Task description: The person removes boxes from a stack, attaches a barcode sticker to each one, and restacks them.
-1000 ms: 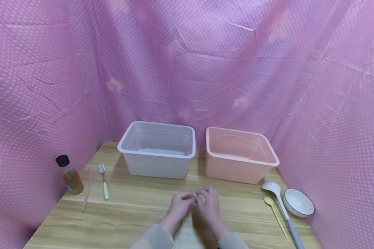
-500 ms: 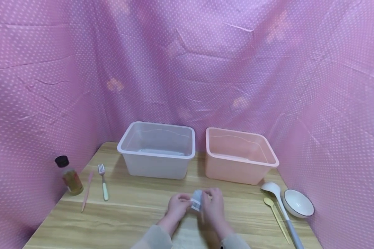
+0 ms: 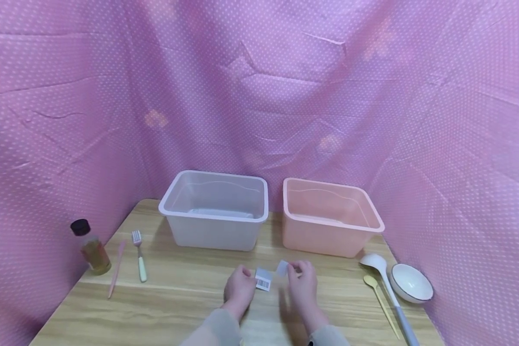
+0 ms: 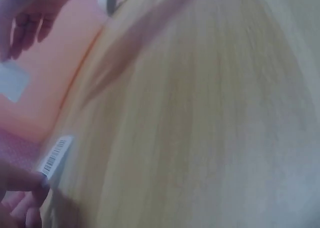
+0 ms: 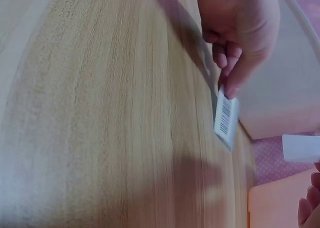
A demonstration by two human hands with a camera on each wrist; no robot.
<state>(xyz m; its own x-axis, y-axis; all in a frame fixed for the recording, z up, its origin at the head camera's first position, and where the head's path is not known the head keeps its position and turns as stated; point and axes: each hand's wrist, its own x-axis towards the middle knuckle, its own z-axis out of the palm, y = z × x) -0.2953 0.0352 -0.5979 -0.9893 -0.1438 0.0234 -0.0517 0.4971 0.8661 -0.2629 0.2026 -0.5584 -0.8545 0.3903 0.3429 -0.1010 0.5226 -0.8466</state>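
Pink polka-dot fabric [image 3: 259,115] hangs creased around a wood-grain tabletop [image 3: 177,288]. Faint orange patches [image 3: 156,118] on the fabric may be flowers.

Barcoded card [image 3: 264,280] beside pale slip [image 3: 282,268]

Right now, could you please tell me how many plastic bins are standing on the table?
2: a white bin towards the back, beyond the left hand, and a pink bin to its right, beyond the right hand.

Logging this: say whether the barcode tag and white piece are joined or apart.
Apart: the left hand holds the tag, the right hand the white piece, a gap between.
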